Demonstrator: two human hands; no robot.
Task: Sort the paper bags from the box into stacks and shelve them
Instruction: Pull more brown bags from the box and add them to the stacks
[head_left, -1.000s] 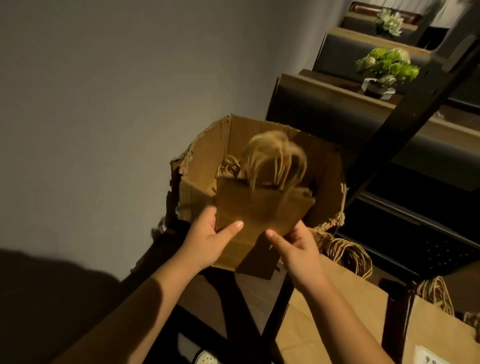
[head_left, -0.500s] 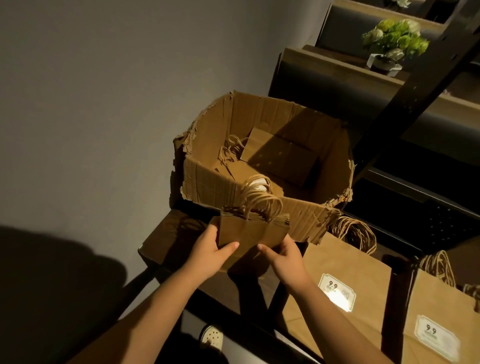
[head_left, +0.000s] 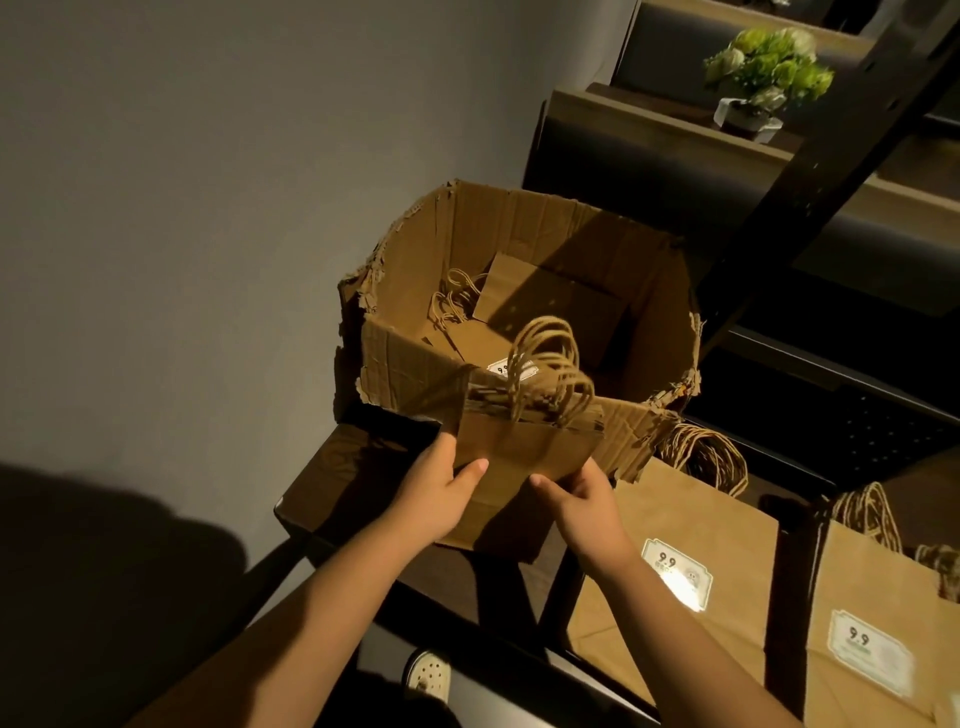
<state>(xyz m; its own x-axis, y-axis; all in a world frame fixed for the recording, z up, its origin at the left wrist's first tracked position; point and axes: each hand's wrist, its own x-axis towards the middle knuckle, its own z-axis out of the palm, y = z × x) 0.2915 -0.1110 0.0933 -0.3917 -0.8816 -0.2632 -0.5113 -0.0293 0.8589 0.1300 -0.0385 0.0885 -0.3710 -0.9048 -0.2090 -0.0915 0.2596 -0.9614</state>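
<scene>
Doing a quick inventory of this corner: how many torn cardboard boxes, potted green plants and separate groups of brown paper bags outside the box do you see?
Torn brown cardboard box: 1
Potted green plant: 1
Brown paper bag groups outside the box: 3 (held bundle, shelf stacks and)
Total: 5

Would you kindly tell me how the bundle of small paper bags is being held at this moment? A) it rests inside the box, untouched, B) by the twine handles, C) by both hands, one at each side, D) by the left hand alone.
C: the left hand and right hand each grip a side of the bundle of small paper bags, in front of the box.
</scene>
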